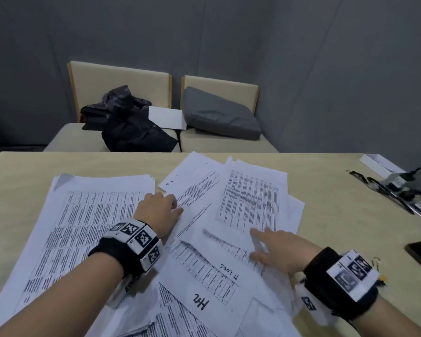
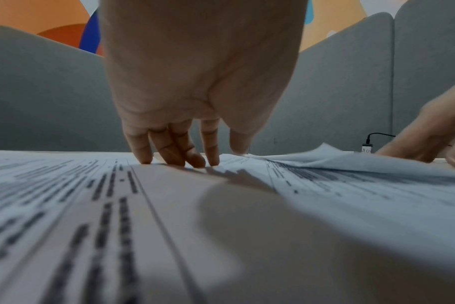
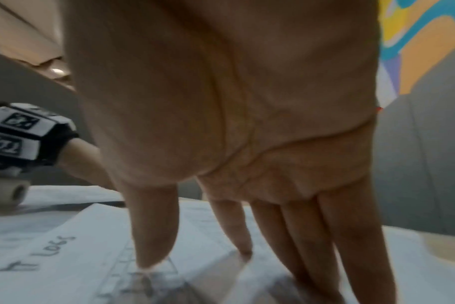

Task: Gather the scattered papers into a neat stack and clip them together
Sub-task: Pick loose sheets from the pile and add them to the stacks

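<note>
I see the counter [image 1: 326, 190] filling the lower half of the head view, with the papers [image 1: 250, 198] fanned loose across its middle and lower left, so I judge I am at the gathering step, nothing squared yet. My left hand [image 1: 157, 206] rests fingertips-down on the sheets at centre; my right hand [image 1: 275, 249], lower right, lies spread flat on another. Next I should sweep both inward. I cannot pick out a clip.

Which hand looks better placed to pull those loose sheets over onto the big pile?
Probably the right hand. Its straight fingers already lie on the scattered papers, right of the stack, so it could sweep them leftward. The left hand rests at the stack's edge, better suited to steadying it.
</note>
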Demonstrator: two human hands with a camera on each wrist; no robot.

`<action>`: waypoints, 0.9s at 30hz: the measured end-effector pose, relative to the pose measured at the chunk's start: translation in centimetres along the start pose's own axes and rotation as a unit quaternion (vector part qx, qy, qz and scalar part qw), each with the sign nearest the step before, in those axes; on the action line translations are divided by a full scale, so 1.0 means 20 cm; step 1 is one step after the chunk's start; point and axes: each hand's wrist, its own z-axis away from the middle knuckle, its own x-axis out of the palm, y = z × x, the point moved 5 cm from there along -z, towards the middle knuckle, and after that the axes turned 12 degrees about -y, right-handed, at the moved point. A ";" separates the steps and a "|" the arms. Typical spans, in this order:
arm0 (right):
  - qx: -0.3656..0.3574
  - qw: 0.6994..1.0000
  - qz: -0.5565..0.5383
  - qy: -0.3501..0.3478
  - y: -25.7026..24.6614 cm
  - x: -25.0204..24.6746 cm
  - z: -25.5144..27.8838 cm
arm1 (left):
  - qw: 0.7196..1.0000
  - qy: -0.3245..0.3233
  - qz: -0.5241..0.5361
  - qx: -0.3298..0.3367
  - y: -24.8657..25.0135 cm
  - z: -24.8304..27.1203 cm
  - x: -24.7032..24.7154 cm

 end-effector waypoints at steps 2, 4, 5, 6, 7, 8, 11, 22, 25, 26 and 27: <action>0.013 0.998 0.060 0.033 -0.08 -0.01 -0.02 | 1.000 0.002 -0.016 0.003 0.00 -0.01 0.00; -0.013 0.996 0.068 0.064 -0.17 -0.03 -0.04 | 1.000 0.001 -0.023 0.000 -0.01 -0.01 0.00; -0.039 0.996 0.047 0.066 -0.21 -0.05 -0.04 | 1.000 0.003 -0.024 -0.001 -0.01 -0.01 0.00; -0.065 0.996 -0.009 0.065 -0.23 -0.06 -0.05 | 1.000 0.005 -0.026 -0.002 -0.01 -0.01 0.01; -0.088 0.990 -0.089 0.058 -0.24 -0.08 -0.05 | 1.000 0.006 -0.028 -0.001 -0.01 -0.01 0.01; -0.104 0.978 -0.170 0.054 -0.23 -0.09 -0.05 | 1.000 0.005 -0.029 -0.001 0.00 -0.01 0.00; -0.064 0.959 -0.238 0.137 -0.10 -0.12 -0.03 | 1.000 0.011 -0.024 0.002 0.00 -0.01 0.01; -0.053 0.992 -0.111 -0.027 0.00 0.12 -0.10 | 1.000 0.007 -0.001 0.001 -0.02 -0.03 -0.01; -0.085 0.987 -0.137 0.003 0.01 0.04 -0.13 | 1.000 0.016 0.017 -0.007 -0.02 -0.02 -0.01; -0.082 0.983 -0.162 0.027 0.03 0.01 -0.14 | 0.999 0.021 0.021 -0.012 -0.02 -0.01 -0.01; -0.062 0.979 -0.185 0.057 0.07 -0.01 -0.14 | 0.999 0.022 0.023 -0.015 -0.01 0.00 -0.01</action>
